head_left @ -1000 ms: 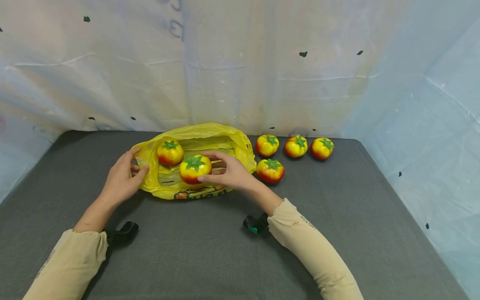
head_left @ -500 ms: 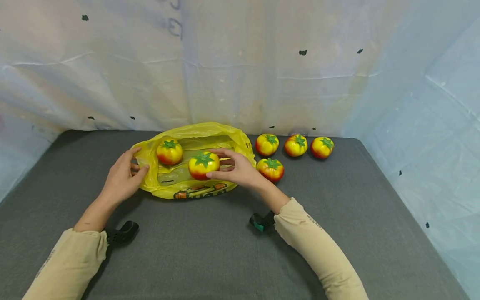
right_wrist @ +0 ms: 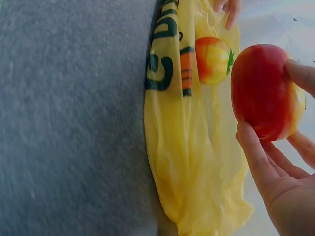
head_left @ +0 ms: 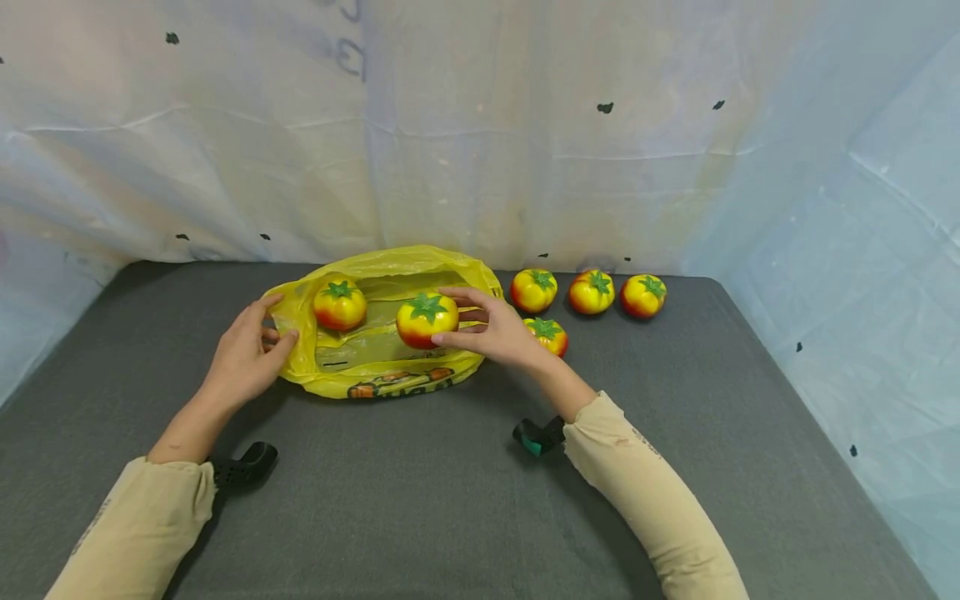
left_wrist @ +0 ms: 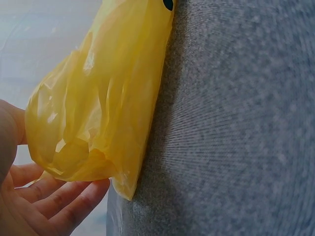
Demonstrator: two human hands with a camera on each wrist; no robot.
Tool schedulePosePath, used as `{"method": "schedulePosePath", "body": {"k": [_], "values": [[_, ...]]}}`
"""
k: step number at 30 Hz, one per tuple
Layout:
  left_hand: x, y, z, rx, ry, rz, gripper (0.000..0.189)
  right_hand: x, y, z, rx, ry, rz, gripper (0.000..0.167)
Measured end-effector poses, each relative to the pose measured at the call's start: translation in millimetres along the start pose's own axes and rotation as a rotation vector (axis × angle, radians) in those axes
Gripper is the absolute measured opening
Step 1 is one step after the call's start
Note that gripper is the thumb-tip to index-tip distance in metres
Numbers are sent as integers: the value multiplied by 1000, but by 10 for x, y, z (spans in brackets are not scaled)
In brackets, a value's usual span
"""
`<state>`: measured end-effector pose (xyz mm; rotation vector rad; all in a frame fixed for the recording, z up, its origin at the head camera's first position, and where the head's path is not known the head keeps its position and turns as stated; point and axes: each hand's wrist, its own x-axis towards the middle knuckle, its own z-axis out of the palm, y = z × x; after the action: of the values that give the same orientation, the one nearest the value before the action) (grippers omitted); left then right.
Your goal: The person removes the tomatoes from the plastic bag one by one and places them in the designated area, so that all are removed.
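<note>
My right hand (head_left: 495,327) grips a shiny red-and-yellow toy tomato (head_left: 427,320) with a green star-shaped leaf, thumb and fingers on its sides. It is above the right half of an open yellow plastic bag (head_left: 397,389). In the right wrist view, the red underside of that tomato (right_wrist: 262,91) faces the camera. Another tomato (head_left: 341,305) sits inside the bag at its left end. My left hand (head_left: 250,354) rests against the bag's left edge. The left wrist view has its fingers (left_wrist: 74,204) extended along the end of the yellow bag (left_wrist: 98,113).
Three tomatoes stand in a row right of the bag: a near one (head_left: 533,290), a middle one (head_left: 592,292) and a far-right one (head_left: 643,297). One more tomato (head_left: 551,335) is partly hidden behind my right hand. White sheeting (head_left: 480,167) borders the grey table (head_left: 390,500).
My right hand has carried the gripped tomato right and slightly away from me over the bag, now covering part of the front loose tomato. My left hand and the bag have stayed put.
</note>
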<state>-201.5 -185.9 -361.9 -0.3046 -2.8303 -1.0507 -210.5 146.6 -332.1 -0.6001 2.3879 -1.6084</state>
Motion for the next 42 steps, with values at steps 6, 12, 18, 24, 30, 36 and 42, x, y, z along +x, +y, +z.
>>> {"method": "schedulePosePath", "body": {"k": [6, 12, 18, 24, 30, 36, 42], "values": [[1, -3, 7, -6, -2, 5, 59, -22, -17, -120, -40, 9, -7, 60], [-2, -6, 22, -10, -5, -1, 59, -41, -8, -220, -46, 11, 21, 61], [0, -16, 21, -2, -1, -3, 59, -86, -6, -308, -55, 30, 75, 63], [7, -11, 17, 5, 3, -3, 58, -130, 0, -438, -26, 59, 78, 63], [15, -14, 10, 4, 1, 1, 58, -188, -21, -568, 5, 95, 57, 60], [7, -18, 0, 3, 0, -4, 58, -231, -12, -660, -15, 124, 63, 60], [12, -14, 3, 1, 2, 5, 58, -273, 10, -751, -43, 150, 72, 60]]}}
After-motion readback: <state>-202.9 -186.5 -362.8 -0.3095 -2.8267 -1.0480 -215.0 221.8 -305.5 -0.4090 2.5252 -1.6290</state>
